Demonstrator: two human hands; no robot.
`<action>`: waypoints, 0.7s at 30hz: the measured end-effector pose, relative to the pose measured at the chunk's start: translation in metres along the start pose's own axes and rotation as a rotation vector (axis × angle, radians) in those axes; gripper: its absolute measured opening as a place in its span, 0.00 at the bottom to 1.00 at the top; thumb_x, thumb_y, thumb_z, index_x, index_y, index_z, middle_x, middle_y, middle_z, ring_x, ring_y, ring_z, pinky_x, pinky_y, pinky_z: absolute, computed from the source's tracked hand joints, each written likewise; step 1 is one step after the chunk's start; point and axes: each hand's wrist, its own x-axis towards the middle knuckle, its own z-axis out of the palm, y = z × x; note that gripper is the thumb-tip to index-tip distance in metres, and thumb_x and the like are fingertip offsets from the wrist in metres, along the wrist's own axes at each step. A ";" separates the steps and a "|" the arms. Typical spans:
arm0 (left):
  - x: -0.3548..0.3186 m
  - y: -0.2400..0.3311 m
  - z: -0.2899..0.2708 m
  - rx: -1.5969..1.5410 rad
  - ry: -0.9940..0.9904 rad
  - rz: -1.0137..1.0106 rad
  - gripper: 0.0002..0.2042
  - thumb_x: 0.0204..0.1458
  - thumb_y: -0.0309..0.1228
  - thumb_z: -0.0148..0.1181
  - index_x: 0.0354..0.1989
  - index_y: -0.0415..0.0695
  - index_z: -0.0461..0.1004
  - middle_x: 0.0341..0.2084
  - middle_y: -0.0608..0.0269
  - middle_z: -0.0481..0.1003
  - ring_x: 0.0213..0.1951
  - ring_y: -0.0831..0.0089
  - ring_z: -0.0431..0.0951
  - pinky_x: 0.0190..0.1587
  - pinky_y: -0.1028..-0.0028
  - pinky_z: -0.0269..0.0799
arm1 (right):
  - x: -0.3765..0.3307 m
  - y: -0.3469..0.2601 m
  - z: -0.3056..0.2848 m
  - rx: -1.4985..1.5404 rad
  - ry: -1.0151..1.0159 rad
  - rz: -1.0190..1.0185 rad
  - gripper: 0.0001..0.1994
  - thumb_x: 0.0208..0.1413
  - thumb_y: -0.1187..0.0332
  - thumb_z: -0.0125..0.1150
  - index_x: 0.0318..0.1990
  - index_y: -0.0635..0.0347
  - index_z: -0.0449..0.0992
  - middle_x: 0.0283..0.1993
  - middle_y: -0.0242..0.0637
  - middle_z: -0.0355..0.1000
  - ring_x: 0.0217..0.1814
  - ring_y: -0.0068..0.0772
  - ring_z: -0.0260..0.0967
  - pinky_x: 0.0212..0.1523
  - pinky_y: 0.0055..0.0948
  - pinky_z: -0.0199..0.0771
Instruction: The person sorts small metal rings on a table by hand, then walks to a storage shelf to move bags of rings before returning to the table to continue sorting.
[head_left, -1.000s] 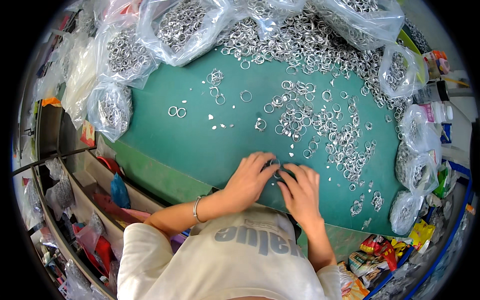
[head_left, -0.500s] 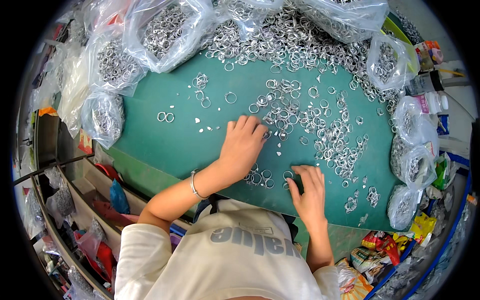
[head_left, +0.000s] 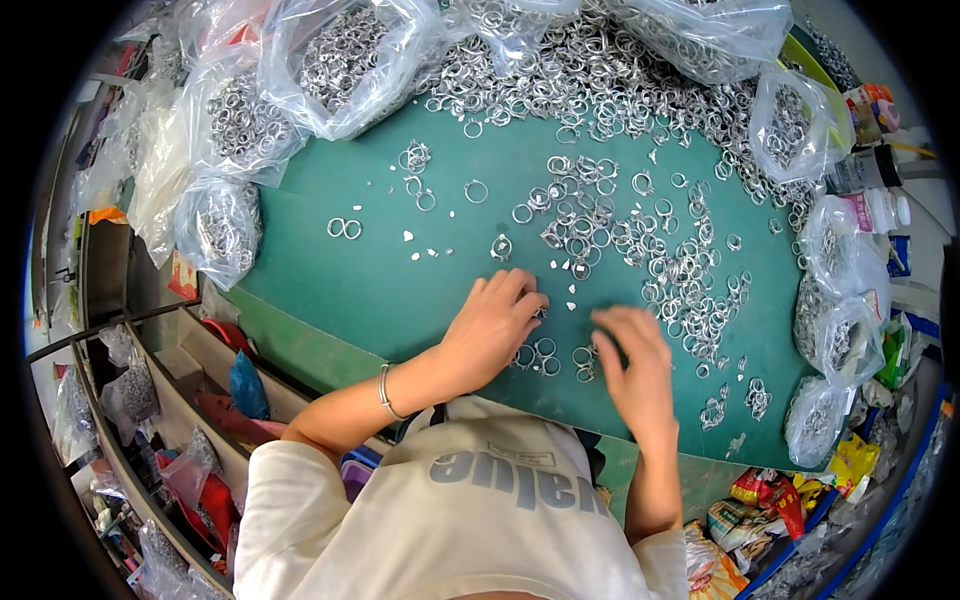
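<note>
My left hand (head_left: 495, 328) is low over the green tabletop, its thumb and fingers pinched round a silver ring (head_left: 541, 313) that shows only in part. Just below those fingertips lies a small group of rings (head_left: 545, 357). My right hand (head_left: 637, 362), blurred by motion, has its thumb apart from the fingers, with nothing visible between them. Beside its thumb sits another little cluster of rings (head_left: 584, 362). A single ring (head_left: 501, 247) rests beyond my left hand. Farther off is a loose pile of rings (head_left: 580, 220), with more rings (head_left: 690, 290) spread to its right.
A large heap of rings (head_left: 600, 85) covers the table's far edge. Clear plastic bags of rings (head_left: 232, 232) line the left side, and more bags (head_left: 838, 335) the right. Small white pieces (head_left: 408, 237) dot the green tabletop (head_left: 330, 290). Shelves (head_left: 180, 340) stand lower left.
My left hand has drawn back from the ring pile toward me, uncovering a lone ring. My right hand has moved up off the small cluster near the front edge. The view has shifted slightly.
</note>
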 end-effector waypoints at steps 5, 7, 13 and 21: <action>0.005 0.000 -0.015 -0.170 -0.109 0.019 0.10 0.47 0.23 0.60 0.40 0.40 0.72 0.38 0.56 0.68 0.41 0.56 0.70 0.44 0.63 0.66 | 0.066 0.002 0.011 -0.300 0.117 -0.227 0.16 0.49 0.72 0.61 0.48 0.59 0.73 0.54 0.38 0.66 0.58 0.45 0.60 0.56 0.38 0.60; 0.015 -0.001 -0.029 -0.119 -0.096 -0.006 0.10 0.47 0.22 0.60 0.39 0.40 0.73 0.36 0.55 0.68 0.40 0.55 0.70 0.43 0.62 0.67 | 0.072 0.014 0.017 -0.318 0.132 -0.278 0.14 0.49 0.72 0.61 0.45 0.58 0.74 0.52 0.37 0.67 0.56 0.44 0.61 0.55 0.39 0.58; 0.012 -0.008 -0.015 -0.019 -0.102 0.141 0.09 0.45 0.21 0.59 0.37 0.40 0.72 0.36 0.55 0.68 0.40 0.55 0.70 0.43 0.61 0.67 | 0.050 0.016 -0.007 -0.371 0.251 -0.128 0.09 0.48 0.75 0.60 0.38 0.60 0.75 0.44 0.37 0.67 0.49 0.41 0.62 0.48 0.40 0.58; -0.002 -0.011 -0.004 -0.044 0.122 0.289 0.09 0.43 0.22 0.56 0.35 0.39 0.69 0.34 0.57 0.69 0.36 0.59 0.70 0.37 0.66 0.66 | -0.002 -0.017 0.010 -0.251 0.087 -0.111 0.15 0.46 0.73 0.63 0.44 0.61 0.74 0.47 0.39 0.66 0.51 0.42 0.61 0.49 0.41 0.58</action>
